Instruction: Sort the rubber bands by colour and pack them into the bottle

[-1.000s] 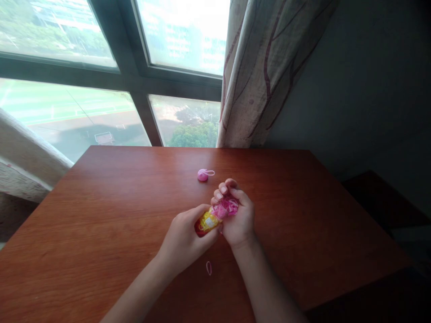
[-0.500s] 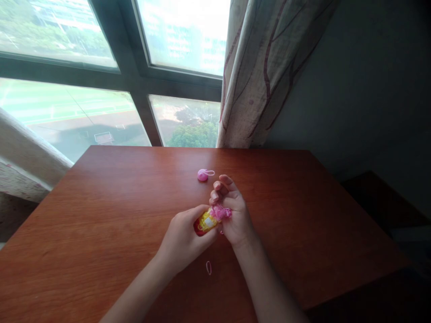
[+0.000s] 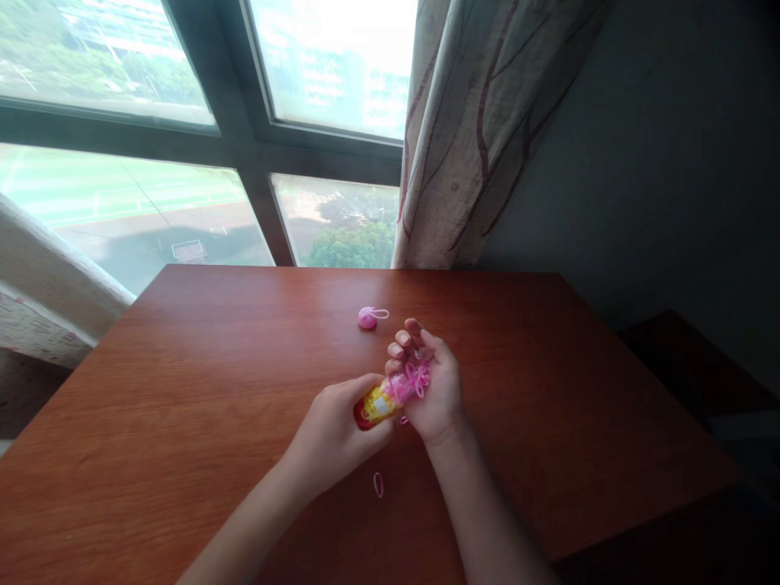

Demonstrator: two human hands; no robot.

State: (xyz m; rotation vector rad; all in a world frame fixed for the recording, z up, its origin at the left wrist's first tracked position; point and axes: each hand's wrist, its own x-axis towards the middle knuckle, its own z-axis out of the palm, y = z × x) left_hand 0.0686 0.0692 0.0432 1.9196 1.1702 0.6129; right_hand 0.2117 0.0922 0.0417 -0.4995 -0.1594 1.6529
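Observation:
My left hand (image 3: 332,431) is wrapped around a small see-through container (image 3: 373,408) that lies tilted, its mouth toward my right palm. Red, yellow and pink rubber bands show in layers inside it. My right hand (image 3: 444,398) is cupped, palm up, with fingers curled, and a loose bunch of pink rubber bands (image 3: 419,377) rests on the palm at the container's mouth. One small pink band (image 3: 403,420) shows just under the right palm. Beyond the hands, a pink rounded cap (image 3: 366,318) with a loop sits on the table.
A single pink rubber band (image 3: 379,485) lies on the brown wooden table (image 3: 183,390) between my forearms. Behind the table's far edge are a window (image 3: 231,146) and a patterned curtain (image 3: 469,130). A dark wall is at the right.
More pink rubber bands have come out of the container and spread over my right palm. My right hand has shifted slightly right, with the container following a little.

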